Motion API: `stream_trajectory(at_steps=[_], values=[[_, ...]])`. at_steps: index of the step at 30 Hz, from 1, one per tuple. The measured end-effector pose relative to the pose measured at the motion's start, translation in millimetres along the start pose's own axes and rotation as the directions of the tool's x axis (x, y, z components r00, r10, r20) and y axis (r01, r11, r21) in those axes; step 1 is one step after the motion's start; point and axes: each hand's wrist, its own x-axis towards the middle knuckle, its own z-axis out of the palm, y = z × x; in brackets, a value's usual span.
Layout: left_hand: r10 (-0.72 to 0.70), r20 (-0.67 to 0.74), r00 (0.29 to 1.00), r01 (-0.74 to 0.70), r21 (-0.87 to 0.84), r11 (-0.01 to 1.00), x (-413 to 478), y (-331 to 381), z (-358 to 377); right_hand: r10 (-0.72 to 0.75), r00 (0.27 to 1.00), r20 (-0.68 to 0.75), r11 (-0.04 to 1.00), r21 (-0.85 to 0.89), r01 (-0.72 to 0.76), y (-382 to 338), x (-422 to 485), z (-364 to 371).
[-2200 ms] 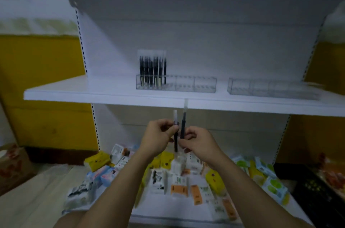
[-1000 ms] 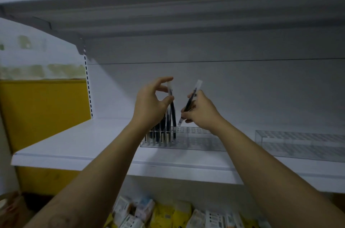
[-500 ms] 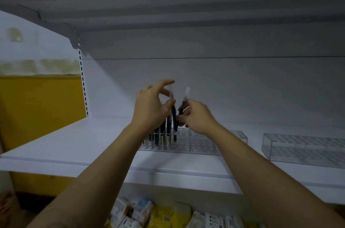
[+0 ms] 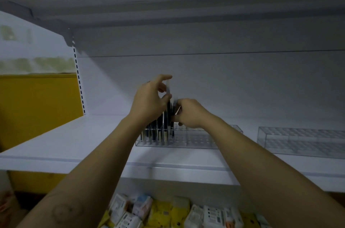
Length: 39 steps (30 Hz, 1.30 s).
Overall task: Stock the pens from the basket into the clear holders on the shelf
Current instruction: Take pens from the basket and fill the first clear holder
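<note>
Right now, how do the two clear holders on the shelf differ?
The left clear holder has dark pens standing in its left end; the right clear holder shows none. The left hand pinches a pen and the right hand another above the left clear holder; nothing touches the right clear holder. Both are clear, gridded trays on the same white shelf.

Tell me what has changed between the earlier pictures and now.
Both hands rose from below the shelf to the left clear holder, each pinching a pen throughout. The right hand has since brought the right pen lower and leftward, beside the standing pens; the left hand holds the left pen upright above them. Both holders and the standing pens stayed put; the right holder is empty.
</note>
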Motion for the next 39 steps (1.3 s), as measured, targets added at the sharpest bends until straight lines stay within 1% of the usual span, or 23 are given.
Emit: stream_trajectory(at_steps=[3, 5, 9, 15, 20, 25, 28, 30, 32, 34, 39], values=[[-0.021, -0.01, 1.0, 0.021, -0.029, 0.999, -1, -1, 0, 0.022, 0.997, -0.074, 0.986, 0.165, -0.01, -1, -3, -3], [-0.02, -0.009, 1.0, 0.02, -0.037, 0.999, -2, -1, -1, 0.0, 0.989, -0.146, 0.979, 0.203, 0.03, -4, -5, -6], [-0.014, -0.014, 1.0, 0.013, -0.054, 0.998, -3, 1, 0, -0.065, 0.967, -0.246, 0.985, 0.139, 0.102, -11, -2, -10], [-0.011, -0.068, 0.998, 0.006, -0.075, 0.997, -7, 3, 4, -0.165, 0.933, -0.32, 0.984, 0.01, 0.178, -10, -4, -2], [-0.015, -0.078, 0.997, 0.009, -0.081, 0.997, -7, 3, 4, -0.177, 0.936, -0.305, 0.984, -0.062, 0.166, -6, -6, 3], [-0.042, -0.063, 0.997, 0.035, -0.107, 0.994, -7, -1, 5, -0.155, 0.952, -0.262, 0.987, 0.007, 0.163, 0, -6, 1], [-0.072, -0.054, 0.996, 0.064, -0.127, 0.99, -7, -2, 4, -0.169, 0.954, -0.247, 0.985, -0.012, 0.171, 2, -9, -4], [-0.053, -0.045, 0.998, 0.048, -0.105, 0.993, -6, -1, 5, -0.172, 0.952, -0.254, 0.985, -0.024, 0.172, 3, -12, -6], [-0.037, -0.024, 0.999, 0.036, -0.071, 0.997, -4, 1, 6, -0.158, 0.951, -0.264, 0.987, -0.018, 0.159, 6, -15, -5], [-0.052, -0.008, 0.999, 0.051, -0.065, 0.997, -2, 1, 6, -0.13, 0.956, -0.261, 0.991, -0.008, 0.133, 13, -17, -2], [-0.091, 0.012, 0.996, 0.091, -0.026, 0.996, 1, -6, 5, -0.067, 0.975, -0.213, 0.998, -0.025, 0.063, 31, -25, 10]])
